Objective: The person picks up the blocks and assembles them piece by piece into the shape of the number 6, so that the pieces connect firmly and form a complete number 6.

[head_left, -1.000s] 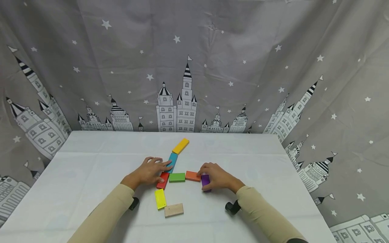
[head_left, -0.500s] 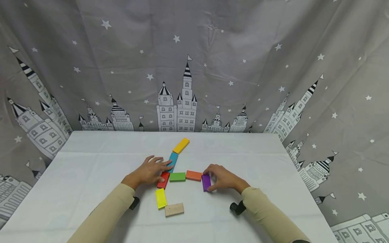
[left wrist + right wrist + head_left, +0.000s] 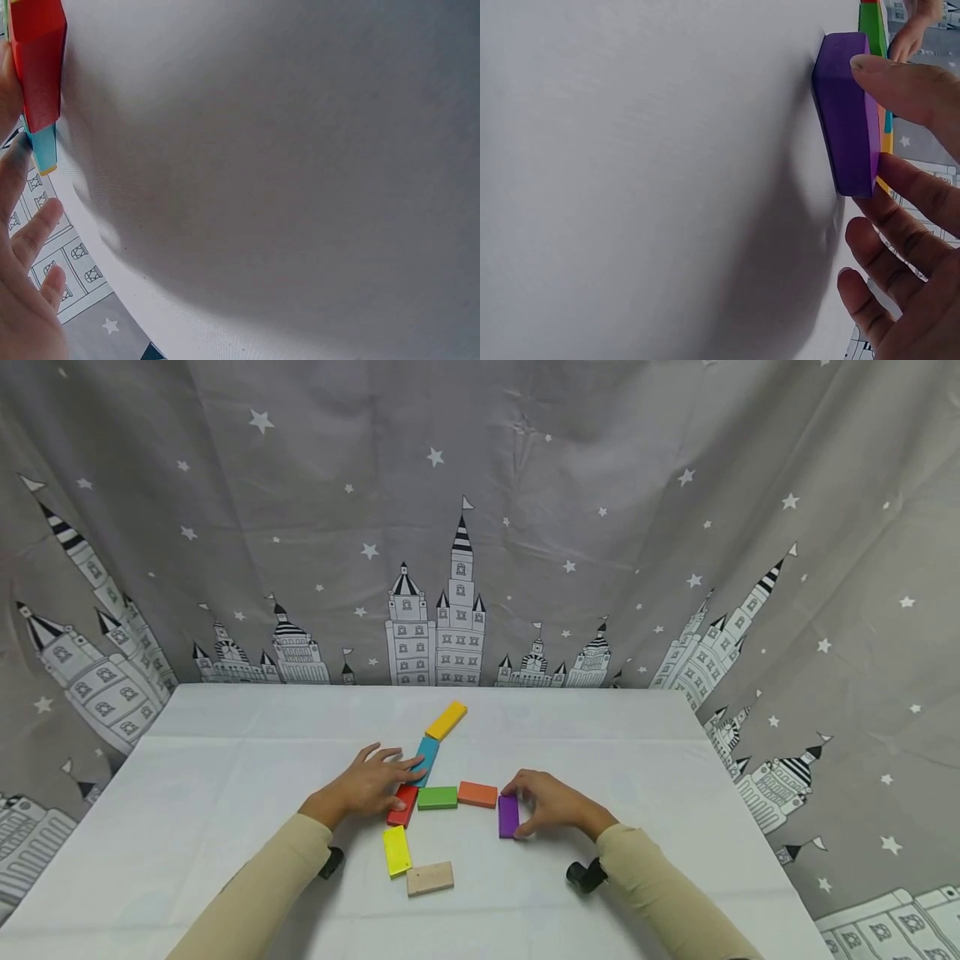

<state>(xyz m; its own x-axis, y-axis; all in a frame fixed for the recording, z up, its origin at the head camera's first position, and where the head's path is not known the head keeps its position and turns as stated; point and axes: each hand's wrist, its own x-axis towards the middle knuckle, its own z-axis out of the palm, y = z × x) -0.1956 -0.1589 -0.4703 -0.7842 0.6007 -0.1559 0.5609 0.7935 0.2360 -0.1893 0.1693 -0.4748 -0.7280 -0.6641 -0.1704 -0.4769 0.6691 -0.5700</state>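
My right hand (image 3: 553,802) pinches a flat purple wooden block (image 3: 508,817) lengthwise, with the thumb at its near end and a finger at its far end. In the right wrist view this purple block (image 3: 846,120) lies flat, the thumb (image 3: 889,82) on its near corner. My left hand (image 3: 367,783) rests with spread fingers on the row at left. Its thumb touches the red block (image 3: 401,807) and a finger lies on the blue block (image 3: 428,753). Between red and purple lie a green block (image 3: 437,798) and an orange block (image 3: 477,794).
A yellow-orange block (image 3: 447,720) continues beyond the blue one. Nearer me are a bright yellow block (image 3: 397,852) and a plain wood block (image 3: 431,878). All lie on a white cloth-covered table (image 3: 225,718). A grey castle-print curtain (image 3: 525,468) hangs behind.
My right hand has shifted to the right, uncovering more of the orange and purple blocks. The purple block has slid slightly toward me. The left hand stays put.
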